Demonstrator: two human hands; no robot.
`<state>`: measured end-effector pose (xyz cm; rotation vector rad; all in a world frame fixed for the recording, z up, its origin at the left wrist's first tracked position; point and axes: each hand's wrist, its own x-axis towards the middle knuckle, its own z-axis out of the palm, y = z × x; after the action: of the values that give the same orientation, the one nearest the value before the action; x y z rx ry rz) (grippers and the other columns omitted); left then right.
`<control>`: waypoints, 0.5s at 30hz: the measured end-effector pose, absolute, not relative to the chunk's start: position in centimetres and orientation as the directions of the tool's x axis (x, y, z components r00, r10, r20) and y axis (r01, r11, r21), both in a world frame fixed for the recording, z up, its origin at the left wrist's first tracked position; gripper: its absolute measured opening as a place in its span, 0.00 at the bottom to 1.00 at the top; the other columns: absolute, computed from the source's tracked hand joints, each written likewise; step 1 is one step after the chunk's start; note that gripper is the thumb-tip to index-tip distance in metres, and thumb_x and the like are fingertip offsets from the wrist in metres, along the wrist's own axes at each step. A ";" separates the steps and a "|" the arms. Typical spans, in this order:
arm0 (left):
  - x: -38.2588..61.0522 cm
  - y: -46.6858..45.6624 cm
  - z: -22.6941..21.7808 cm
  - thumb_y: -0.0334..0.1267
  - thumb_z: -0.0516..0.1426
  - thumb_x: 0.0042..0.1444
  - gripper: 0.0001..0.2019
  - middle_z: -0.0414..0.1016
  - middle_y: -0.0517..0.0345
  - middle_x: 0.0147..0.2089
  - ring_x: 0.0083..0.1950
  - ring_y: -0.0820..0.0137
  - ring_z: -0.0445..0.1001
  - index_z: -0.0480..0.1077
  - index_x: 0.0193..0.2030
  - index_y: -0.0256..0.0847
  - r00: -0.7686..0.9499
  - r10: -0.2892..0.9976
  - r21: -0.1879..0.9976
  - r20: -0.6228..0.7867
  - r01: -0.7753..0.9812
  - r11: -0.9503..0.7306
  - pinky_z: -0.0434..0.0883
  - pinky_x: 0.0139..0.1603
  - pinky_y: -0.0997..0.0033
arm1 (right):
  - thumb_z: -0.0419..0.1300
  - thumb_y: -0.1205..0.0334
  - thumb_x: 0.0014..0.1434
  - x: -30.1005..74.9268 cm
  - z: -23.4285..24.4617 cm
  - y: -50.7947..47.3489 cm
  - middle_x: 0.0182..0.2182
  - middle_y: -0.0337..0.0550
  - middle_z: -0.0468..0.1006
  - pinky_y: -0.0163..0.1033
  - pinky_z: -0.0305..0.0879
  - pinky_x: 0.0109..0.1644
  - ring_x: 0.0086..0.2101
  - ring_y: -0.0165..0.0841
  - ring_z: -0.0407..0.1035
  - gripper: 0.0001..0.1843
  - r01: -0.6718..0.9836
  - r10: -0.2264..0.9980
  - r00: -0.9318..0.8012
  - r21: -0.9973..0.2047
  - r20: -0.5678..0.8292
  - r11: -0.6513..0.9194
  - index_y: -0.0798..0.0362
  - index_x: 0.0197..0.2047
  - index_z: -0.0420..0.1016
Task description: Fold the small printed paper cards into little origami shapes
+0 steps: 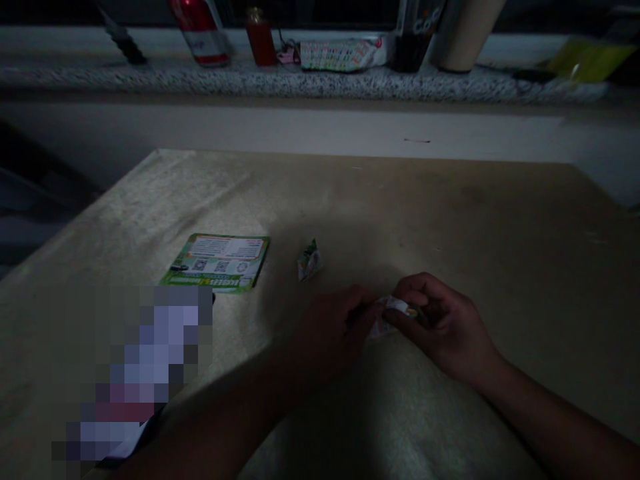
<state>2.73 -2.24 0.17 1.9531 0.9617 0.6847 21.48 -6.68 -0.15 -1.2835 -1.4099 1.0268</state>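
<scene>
Over the middle right of the table (480, 220), my left hand (333, 327) and my right hand (447, 327) meet at a small printed paper piece (384, 327). My right thumb and fingers pinch its right side, where a white flap and a bit of yellow show. On the other side, the left fingers close on the left edge; they are dark and partly hidden. Beyond my left hand stands a small folded piece of green and white paper (310, 261). Farther left lies a flat green printed sheet (220, 260) with QR codes.
A blurred-out, pixelated object (145, 373) lies at the front left, by my left forearm. Behind the table, a speckled stone sill (240, 81) holds a red can (200, 33), a small red jar (261, 40), a patterned packet (343, 53), a dark bottle (413, 40) and a beige cylinder (467, 33).
</scene>
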 end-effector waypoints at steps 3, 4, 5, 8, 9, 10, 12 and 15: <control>2.7 -2.0 -0.1 0.41 0.55 0.66 0.12 0.73 0.63 0.26 0.26 0.75 0.70 0.74 0.34 0.38 0.551 0.832 0.884 0.060 0.357 -0.300 0.62 0.27 0.76 | 0.67 0.66 0.58 21.3 -0.1 -6.5 0.27 0.34 0.75 0.31 0.67 0.30 0.28 0.27 0.71 0.09 0.140 0.999 -0.032 -0.989 0.040 0.045 0.49 0.39 0.70; 2.6 -1.9 -0.1 0.41 0.55 0.66 0.12 0.72 0.64 0.26 0.26 0.75 0.69 0.74 0.34 0.38 0.562 0.825 0.881 0.050 0.364 -0.302 0.61 0.27 0.76 | 0.67 0.66 0.59 21.3 -0.1 -6.5 0.27 0.34 0.76 0.31 0.67 0.29 0.27 0.28 0.72 0.09 0.129 0.999 -0.046 -0.991 0.021 0.027 0.49 0.40 0.70; 2.5 -1.8 -0.1 0.41 0.55 0.66 0.12 0.72 0.63 0.25 0.26 0.75 0.69 0.74 0.34 0.38 0.574 0.817 0.874 0.051 0.370 -0.314 0.61 0.27 0.76 | 0.66 0.65 0.59 21.3 -0.2 -6.6 0.27 0.34 0.77 0.32 0.67 0.29 0.27 0.28 0.72 0.10 0.128 0.998 -0.060 -0.992 0.006 0.014 0.49 0.42 0.70; 2.3 -1.7 0.0 0.40 0.56 0.65 0.11 0.73 0.62 0.27 0.27 0.74 0.69 0.75 0.36 0.38 0.588 0.803 0.857 0.096 0.362 -0.368 0.61 0.28 0.75 | 0.66 0.65 0.60 21.3 -0.5 -6.9 0.27 0.34 0.78 0.32 0.66 0.28 0.26 0.28 0.72 0.11 0.161 0.996 -0.087 -0.987 -0.003 0.011 0.48 0.45 0.70; 2.3 -1.8 0.1 0.40 0.57 0.64 0.10 0.73 0.62 0.28 0.28 0.74 0.69 0.75 0.37 0.38 0.581 0.805 0.858 0.119 0.348 -0.378 0.62 0.28 0.75 | 0.66 0.65 0.60 21.3 -0.6 -7.0 0.27 0.33 0.78 0.32 0.66 0.28 0.26 0.28 0.72 0.12 0.166 0.996 -0.092 -0.986 0.002 0.018 0.47 0.46 0.69; 2.3 -1.8 0.2 0.39 0.57 0.64 0.09 0.73 0.62 0.28 0.28 0.74 0.69 0.75 0.36 0.38 0.569 0.809 0.861 0.144 0.331 -0.386 0.62 0.29 0.76 | 0.66 0.66 0.60 21.3 -0.6 -7.1 0.27 0.33 0.78 0.32 0.66 0.28 0.26 0.28 0.72 0.14 0.165 0.995 -0.097 -0.986 0.005 0.021 0.46 0.47 0.69; 2.4 -2.0 0.4 0.39 0.57 0.64 0.09 0.72 0.62 0.27 0.27 0.74 0.69 0.75 0.35 0.37 0.550 0.822 0.885 0.149 0.296 -0.359 0.62 0.28 0.76 | 0.66 0.67 0.60 21.3 -0.6 -7.3 0.28 0.32 0.78 0.32 0.66 0.28 0.27 0.28 0.72 0.17 0.142 0.994 -0.110 -0.990 0.005 0.021 0.45 0.50 0.68; 2.6 -2.2 0.4 0.41 0.56 0.64 0.11 0.71 0.63 0.26 0.27 0.74 0.69 0.73 0.34 0.38 0.517 0.853 0.944 0.071 0.241 -0.224 0.63 0.28 0.76 | 0.66 0.68 0.59 21.1 -0.4 -7.3 0.29 0.32 0.80 0.32 0.68 0.30 0.28 0.28 0.74 0.20 0.078 0.991 -0.133 -0.997 -0.013 -0.002 0.44 0.52 0.66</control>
<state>2.61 -2.23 0.36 1.7420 0.9240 0.7538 21.07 -7.34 -0.38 -1.2056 -1.3622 1.2757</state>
